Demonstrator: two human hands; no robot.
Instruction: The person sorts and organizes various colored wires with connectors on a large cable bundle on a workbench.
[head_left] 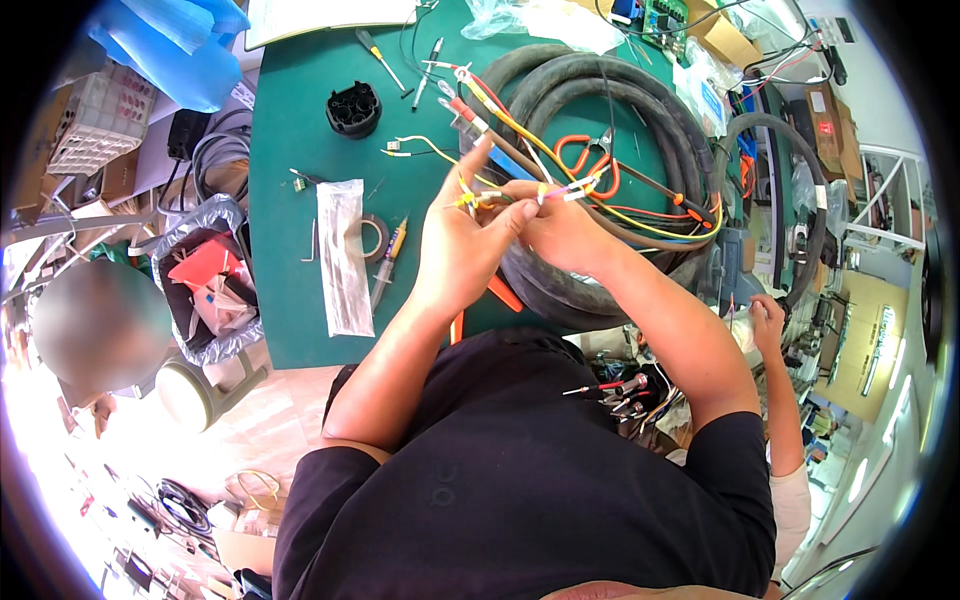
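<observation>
My left hand point(458, 245) and my right hand point(568, 232) meet over the green table mat. Thin wires point(483, 199), yellow and white among them, are pinched between my left thumb and fingers, with the index finger pointing away. My right fingers are closed on the thin wires as well, beside my left thumb. Exactly which wire each hand grips is partly hidden. Thicker cores with metal lugs point(447, 88) fan out just beyond my hands. They come from a thick black cable point(690, 135) coiled behind and to the right.
Orange-handled cutters point(572, 150) and a screwdriver point(692, 209) lie on the coil. A black connector housing point(353, 110), a clear packet point(346, 260), a tape roll point(375, 236) and a syringe point(390, 262) are at left. Another person's hand point(767, 322) is at right. A lined bin point(212, 345) stands left.
</observation>
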